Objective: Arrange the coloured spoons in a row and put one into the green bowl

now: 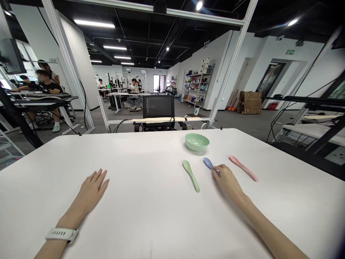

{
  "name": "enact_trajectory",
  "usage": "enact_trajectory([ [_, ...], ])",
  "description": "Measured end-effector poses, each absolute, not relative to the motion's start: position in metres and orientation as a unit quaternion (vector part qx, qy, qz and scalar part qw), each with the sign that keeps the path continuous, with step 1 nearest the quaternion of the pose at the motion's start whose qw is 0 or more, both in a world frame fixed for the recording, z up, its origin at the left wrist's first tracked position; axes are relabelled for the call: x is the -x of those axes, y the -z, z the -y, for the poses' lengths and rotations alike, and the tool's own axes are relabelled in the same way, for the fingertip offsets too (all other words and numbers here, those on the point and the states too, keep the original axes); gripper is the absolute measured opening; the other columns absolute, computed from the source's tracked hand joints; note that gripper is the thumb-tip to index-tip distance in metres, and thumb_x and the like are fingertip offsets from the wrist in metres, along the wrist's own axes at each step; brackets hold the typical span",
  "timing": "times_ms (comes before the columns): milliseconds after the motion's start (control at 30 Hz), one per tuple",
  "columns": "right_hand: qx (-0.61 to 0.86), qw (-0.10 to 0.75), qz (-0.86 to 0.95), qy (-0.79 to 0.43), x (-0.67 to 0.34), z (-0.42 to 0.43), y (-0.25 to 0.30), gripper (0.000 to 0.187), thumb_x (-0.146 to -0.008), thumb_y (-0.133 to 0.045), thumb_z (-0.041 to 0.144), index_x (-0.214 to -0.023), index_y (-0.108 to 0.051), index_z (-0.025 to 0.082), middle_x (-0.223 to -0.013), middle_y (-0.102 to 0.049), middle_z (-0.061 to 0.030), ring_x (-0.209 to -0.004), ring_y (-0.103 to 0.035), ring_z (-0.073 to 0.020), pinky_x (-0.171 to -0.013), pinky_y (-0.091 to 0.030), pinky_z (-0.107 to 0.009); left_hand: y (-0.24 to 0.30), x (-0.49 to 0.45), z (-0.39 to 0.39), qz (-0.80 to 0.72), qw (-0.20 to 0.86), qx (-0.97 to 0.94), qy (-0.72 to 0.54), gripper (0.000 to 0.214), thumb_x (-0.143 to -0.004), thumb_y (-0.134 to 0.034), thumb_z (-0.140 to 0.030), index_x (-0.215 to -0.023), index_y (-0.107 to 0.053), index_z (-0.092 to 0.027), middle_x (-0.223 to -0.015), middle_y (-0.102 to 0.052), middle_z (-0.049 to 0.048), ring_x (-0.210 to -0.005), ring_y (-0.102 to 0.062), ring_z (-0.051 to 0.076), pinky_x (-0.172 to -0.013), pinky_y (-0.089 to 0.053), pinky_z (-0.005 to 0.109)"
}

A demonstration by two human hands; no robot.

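Note:
My right hand [225, 178] is closed around the handle of a blue spoon [208, 163], whose bowl points away from me; most of the handle is hidden under my fingers. To the left of it lies a green spoon [192, 176], and to the right a pink spoon [243, 168], both flat on the white table [140, 201]. Behind the spoons stands a light green bowl [197, 142], upright. My left hand [93, 189] rests palm down on the left part of the table, fingers stretched out, holding nothing. A pale watch band circles my left wrist.
A black office chair [158, 107] stands beyond the far table edge. A white metal frame [226, 68] rises around the table's far side. To the right are dark bars and cables beside another white desk [318, 133]. Several people sit at desks farther back.

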State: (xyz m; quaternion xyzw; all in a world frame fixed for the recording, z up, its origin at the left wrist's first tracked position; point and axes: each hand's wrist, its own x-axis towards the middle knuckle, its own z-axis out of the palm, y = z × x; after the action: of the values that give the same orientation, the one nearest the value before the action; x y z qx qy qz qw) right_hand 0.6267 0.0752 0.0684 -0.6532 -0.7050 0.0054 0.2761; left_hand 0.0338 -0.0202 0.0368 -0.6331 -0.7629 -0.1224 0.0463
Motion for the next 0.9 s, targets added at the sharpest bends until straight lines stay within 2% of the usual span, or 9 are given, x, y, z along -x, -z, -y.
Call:
enact_trajectory([
  [167, 0.645, 0.288, 0.708, 0.007, -0.633, -0.079, -0.063, 0.037, -0.101, -0.047, 0.030, -0.106, -0.082, 0.018, -0.110, -0.078, -0.0195, -0.103, -0.075, -0.0335, -0.089, -0.060, -0.042, -0.041, -0.035, 0.021, 0.764, 0.039, 0.633, 0.117, 0.077, -0.102, -0.030, -0.056, -0.160, -0.055, -0.013, -0.173, -0.047, 0.0148, -0.162, -0.042, 0.036, -0.132, -0.035, 0.055],
  [333, 0.617, 0.289, 0.731, 0.043, -0.653, -0.104, -0.069, 0.047, -0.104, -0.039, 0.032, -0.123, -0.079, 0.014, -0.128, -0.077, -0.0214, -0.119, -0.073, -0.0351, -0.105, -0.058, -0.048, -0.040, -0.034, 0.020, 0.760, 0.046, 0.636, 0.123, 0.076, -0.101, -0.031, -0.055, -0.159, -0.056, -0.012, -0.171, -0.050, 0.0163, -0.161, -0.044, 0.037, -0.131, -0.037, 0.056],
  [467, 0.578, 0.263, 0.773, 0.021, -0.676, -0.130, -0.066, 0.053, -0.105, -0.037, 0.033, -0.139, -0.073, 0.015, -0.149, -0.070, -0.0183, -0.143, -0.063, -0.0350, -0.123, -0.047, -0.054, -0.039, -0.033, 0.018, 0.759, 0.050, 0.637, 0.125, 0.077, -0.101, -0.031, -0.056, -0.158, -0.058, -0.011, -0.170, -0.052, 0.0163, -0.161, -0.045, 0.037, -0.131, -0.038, 0.056],
  [567, 0.570, 0.224, 0.789, -0.040, -0.688, -0.139, -0.059, 0.056, -0.105, -0.039, 0.041, -0.144, -0.072, 0.017, -0.158, -0.064, -0.0155, -0.155, -0.052, -0.0340, -0.131, -0.039, -0.053, -0.038, -0.033, 0.018, 0.760, 0.049, 0.635, 0.126, 0.077, -0.101, -0.031, -0.056, -0.158, -0.057, -0.012, -0.170, -0.052, 0.0153, -0.161, -0.044, 0.037, -0.131, -0.037, 0.055],
  [700, 0.579, 0.213, 0.781, -0.092, -0.692, -0.138, -0.051, 0.062, -0.107, -0.037, 0.051, -0.147, -0.071, 0.016, -0.165, -0.056, -0.0151, -0.160, -0.044, -0.0332, -0.134, -0.035, -0.053, -0.035, -0.031, 0.019, 0.760, 0.052, 0.634, 0.133, 0.076, -0.101, -0.031, -0.056, -0.158, -0.058, -0.014, -0.170, -0.052, 0.0147, -0.161, -0.044, 0.036, -0.131, -0.038, 0.056],
  [900, 0.590, 0.238, 0.765, -0.098, -0.690, -0.134, -0.051, 0.059, -0.107, -0.040, 0.049, -0.144, -0.073, 0.019, -0.164, -0.058, -0.0141, -0.158, -0.047, -0.0339, -0.134, -0.035, -0.053, -0.034, -0.031, 0.020, 0.759, 0.051, 0.635, 0.136, 0.078, -0.101, -0.029, -0.056, -0.159, -0.056, -0.012, -0.171, -0.051, 0.0174, -0.161, -0.044, 0.037, -0.129, -0.039, 0.056],
])
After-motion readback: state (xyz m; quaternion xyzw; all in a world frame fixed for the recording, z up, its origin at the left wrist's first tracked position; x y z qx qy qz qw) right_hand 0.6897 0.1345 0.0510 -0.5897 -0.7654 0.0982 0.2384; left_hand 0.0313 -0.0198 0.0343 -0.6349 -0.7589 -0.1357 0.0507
